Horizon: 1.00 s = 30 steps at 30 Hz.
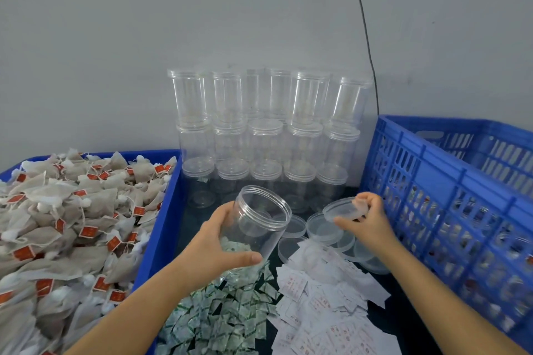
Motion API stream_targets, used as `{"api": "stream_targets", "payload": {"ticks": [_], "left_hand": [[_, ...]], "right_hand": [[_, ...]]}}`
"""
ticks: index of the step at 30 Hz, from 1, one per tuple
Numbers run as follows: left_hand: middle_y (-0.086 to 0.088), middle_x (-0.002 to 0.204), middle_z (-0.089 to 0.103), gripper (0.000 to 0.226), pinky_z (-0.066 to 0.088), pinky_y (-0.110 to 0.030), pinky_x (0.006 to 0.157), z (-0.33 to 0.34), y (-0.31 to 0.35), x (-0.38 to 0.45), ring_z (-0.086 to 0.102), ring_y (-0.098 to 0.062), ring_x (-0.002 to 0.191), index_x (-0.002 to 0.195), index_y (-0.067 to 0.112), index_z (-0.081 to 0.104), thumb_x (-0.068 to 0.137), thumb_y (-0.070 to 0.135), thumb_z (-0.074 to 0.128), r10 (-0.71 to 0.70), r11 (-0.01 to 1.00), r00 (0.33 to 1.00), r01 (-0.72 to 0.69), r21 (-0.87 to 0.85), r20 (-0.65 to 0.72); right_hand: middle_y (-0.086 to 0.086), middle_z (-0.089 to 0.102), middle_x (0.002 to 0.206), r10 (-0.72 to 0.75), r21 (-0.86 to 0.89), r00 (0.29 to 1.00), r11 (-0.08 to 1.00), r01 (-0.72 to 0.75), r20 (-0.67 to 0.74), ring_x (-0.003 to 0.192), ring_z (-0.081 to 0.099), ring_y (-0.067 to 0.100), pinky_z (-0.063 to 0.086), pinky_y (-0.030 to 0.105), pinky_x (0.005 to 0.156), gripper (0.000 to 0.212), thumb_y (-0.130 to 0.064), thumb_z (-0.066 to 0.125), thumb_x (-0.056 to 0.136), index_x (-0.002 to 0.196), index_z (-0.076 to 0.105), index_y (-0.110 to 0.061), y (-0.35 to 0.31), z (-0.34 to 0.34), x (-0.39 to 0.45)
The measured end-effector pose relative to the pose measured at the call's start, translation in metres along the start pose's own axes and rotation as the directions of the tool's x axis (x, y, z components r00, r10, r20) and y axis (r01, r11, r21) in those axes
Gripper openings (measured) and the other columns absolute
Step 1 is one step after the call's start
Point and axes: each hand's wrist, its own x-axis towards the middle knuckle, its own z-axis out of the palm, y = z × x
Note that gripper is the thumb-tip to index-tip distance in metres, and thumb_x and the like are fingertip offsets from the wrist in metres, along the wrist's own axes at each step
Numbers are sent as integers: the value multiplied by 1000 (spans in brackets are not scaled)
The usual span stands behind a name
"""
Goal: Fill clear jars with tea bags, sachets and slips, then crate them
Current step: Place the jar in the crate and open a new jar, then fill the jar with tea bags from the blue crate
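Two hands grip: left hand the open jar, right hand its lid, above sachets.

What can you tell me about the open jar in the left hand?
The jar is a clear plastic cylinder with a threaded neck and no lid. It looks empty. It is tilted, its mouth pointing up and away from the person. The left hand grips its lower wall, thumb across the front. It is held above the green sachets, in front of the stacked lidded jars. Nothing else touches it.
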Motion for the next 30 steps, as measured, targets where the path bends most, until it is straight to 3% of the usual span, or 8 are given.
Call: {"api": "stream_targets", "payload": {"ticks": [2,6,11,14,18,20,24,30], "left_hand": [[18,132,50,95,37,-41,109,0,0,0,48,-9,124,133,46,34,56,43,89,1,1000,1000,-1,20,-20],[19,130,52,93,40,-36,107,2,-2,1,50,-4,121,133,45,34,57,44,89,15,999,1000,-14,50,-18],[27,125,53,91,40,-19,99,3,-7,2,50,7,117,130,48,35,57,44,89,18,999,1000,-18,41,-10],[48,114,47,84,37,2,80,3,-6,2,44,24,108,122,54,34,58,46,87,21,998,1000,-21,57,2],[50,107,47,80,37,4,74,1,-11,4,45,27,101,118,51,37,56,50,87,-5,998,1000,6,67,-7],[42,111,52,89,39,0,78,2,-13,4,48,22,104,124,47,36,51,56,85,-24,998,1000,25,60,-19],[24,115,55,89,42,-7,80,3,-9,5,53,13,103,120,44,39,47,58,87,-46,996,999,47,79,-11],[17,115,53,71,44,-3,71,-4,19,0,53,16,96,110,46,37,57,53,84,50,970,998,-58,234,41]], "right_hand": [[-3,40,127,20,-152,1000,988,-19,4,114,47,18,44,30,89,73,-20,89,73,122,36,-25,12,13,1],[-5,39,129,18,-310,1000,951,-16,4,111,48,16,41,21,74,74,-22,89,71,125,37,-26,29,32,9],[4,33,151,52,-480,999,876,-48,-6,135,38,24,40,35,105,93,-25,87,75,149,31,-15,40,42,29],[11,31,155,105,-539,994,838,-82,12,138,37,30,38,43,112,96,-28,85,77,153,27,-13,41,43,36],[11,12,165,112,-608,993,791,-65,40,150,16,31,23,48,119,100,-37,78,84,158,14,-17,21,45,27],[4,18,164,10,-480,997,877,30,81,150,20,25,29,45,117,93,-42,75,86,157,19,-23,-2,49,11],[-18,47,143,-80,71,907,996,56,413,123,50,-11,46,8,84,80,-74,68,72,139,31,-49,-55,64,-45],[-39,61,116,-220,296,820,953,65,529,112,60,-11,49,9,84,100,-71,88,43,126,37,-49,-80,98,-88]]}}
